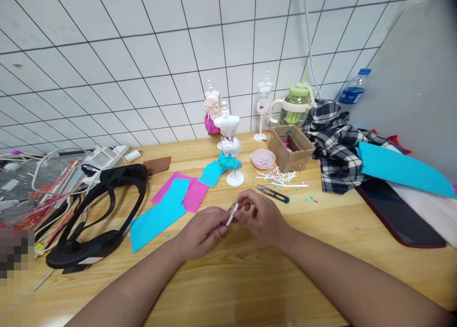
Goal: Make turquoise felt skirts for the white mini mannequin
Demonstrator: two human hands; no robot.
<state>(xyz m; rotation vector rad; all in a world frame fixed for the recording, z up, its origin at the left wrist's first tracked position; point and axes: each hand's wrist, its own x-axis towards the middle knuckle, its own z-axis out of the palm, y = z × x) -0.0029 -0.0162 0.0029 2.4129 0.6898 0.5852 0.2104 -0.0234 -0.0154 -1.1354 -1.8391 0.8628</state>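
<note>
Between my two hands is a narrow white strip (232, 214), held slanted over the front middle of the table. My left hand (205, 229) pinches its lower end between thumb and fingers. My right hand (262, 217) grips the upper end with closed fingertips. Just beyond stands a small white mannequin (228, 127) on a round base, with a ruffle of blue paper (230, 163) around its lower part. Thread snips (273, 193) lie beside my right hand. Blue crepe paper (160, 217) and magenta crepe paper (194, 196) rest to the left of my hands.
Behind are a dressed mannequin (212, 105), a bare mannequin (263, 98), a pink dish (263, 159), a cardboard box (300, 155) and white strip scraps (283, 177). A black headset (107, 222) lies left; a phone (402, 215) and plaid cloth (337, 151) lie right.
</note>
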